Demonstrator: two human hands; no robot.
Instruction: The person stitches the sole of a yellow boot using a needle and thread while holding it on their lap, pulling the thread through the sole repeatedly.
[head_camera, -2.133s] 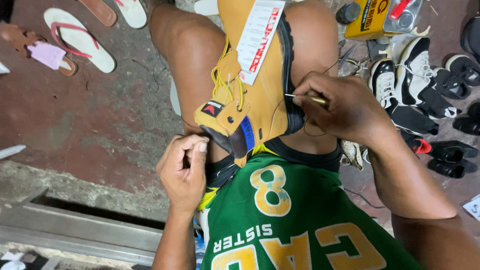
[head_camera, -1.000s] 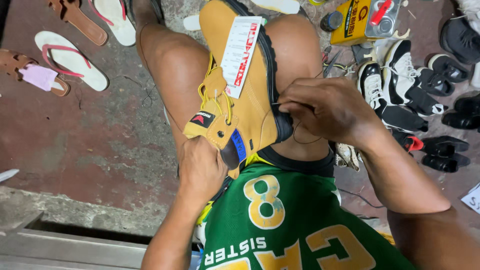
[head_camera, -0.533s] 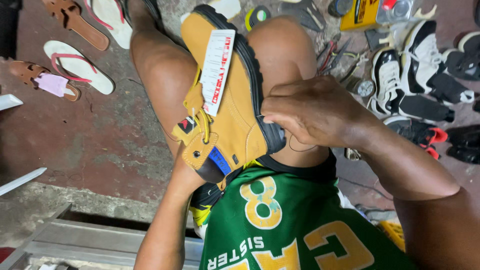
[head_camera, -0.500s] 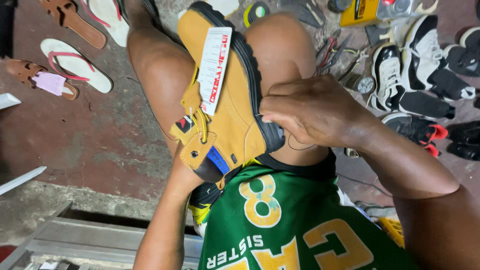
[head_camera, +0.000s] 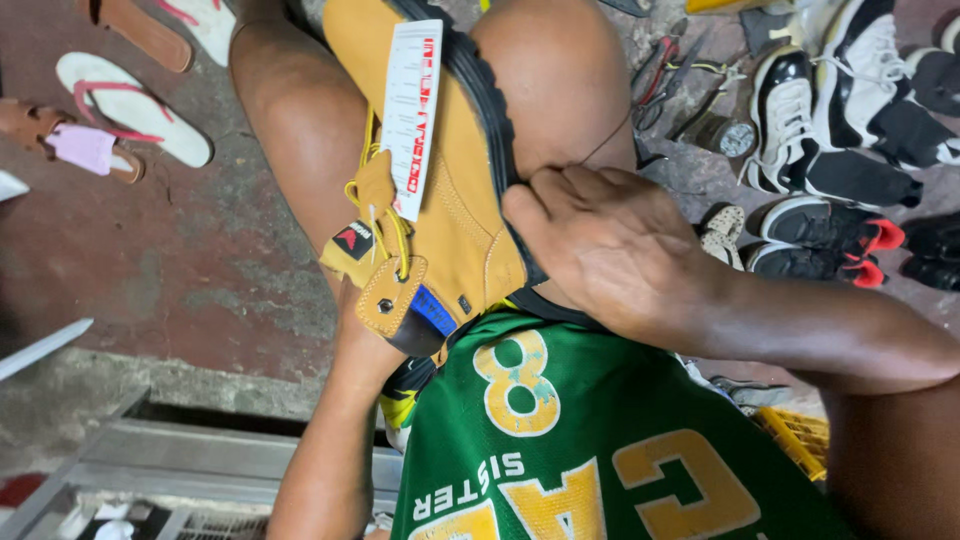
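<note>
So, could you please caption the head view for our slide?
Right hand presses on a tan boot clamped between bare knees; left hand hidden inside it.

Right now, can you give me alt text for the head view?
A tan work boot with a white hang tag lies between the person's knees; the right hand presses its black sole edge, the left hand is hidden inside it. Sneakers and sandals litter the floor.

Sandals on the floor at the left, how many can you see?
4: a brown one at the top, a white one beside it, a white one with pink straps, and a brown one at the edge. More may lie out of frame.
</note>
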